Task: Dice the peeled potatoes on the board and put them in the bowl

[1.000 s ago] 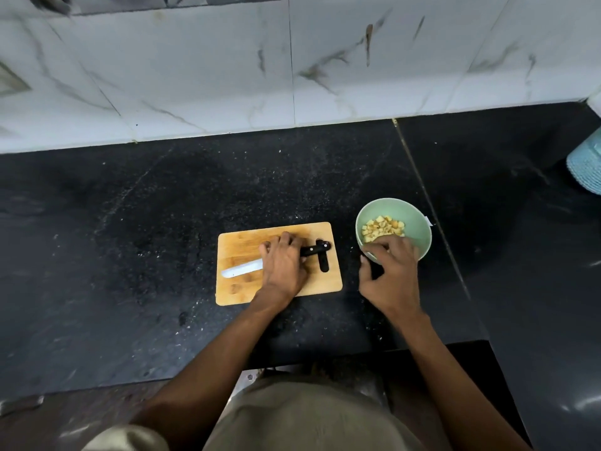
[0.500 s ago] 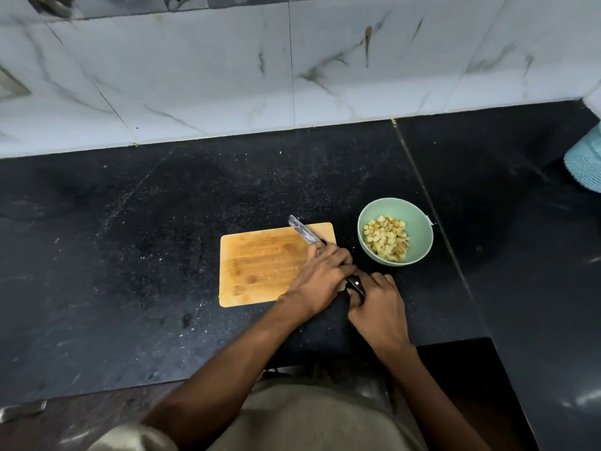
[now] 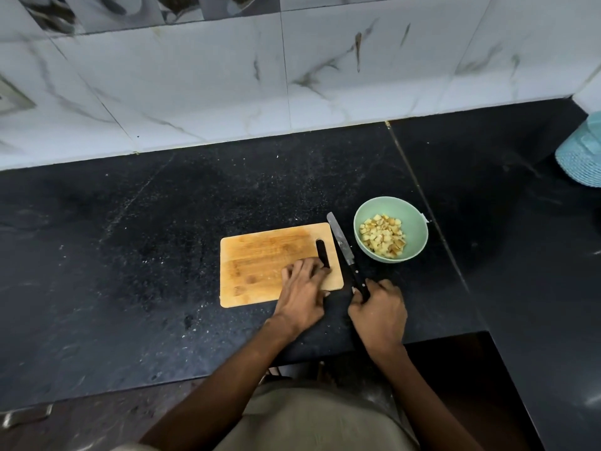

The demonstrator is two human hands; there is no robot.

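Dicing looks done: pale diced potato cubes (image 3: 383,235) sit in mint-green round bowl (image 3: 417,222), right of bare rectangular wooden board (image 3: 260,255). Your left hand (image 3: 304,281) rests flat, fingers relaxed, on board. Your right hand (image 3: 379,307) grasps black-handled steel knife (image 3: 346,252), lying between board and bowl. Next: let knife go.

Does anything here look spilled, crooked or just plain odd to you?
Nothing serious. Pale specks, too small to identify, are scattered over the black counter around the cutting board. The knife lies off the board, beside the green bowl of diced potato, its handle gripped by the right hand.
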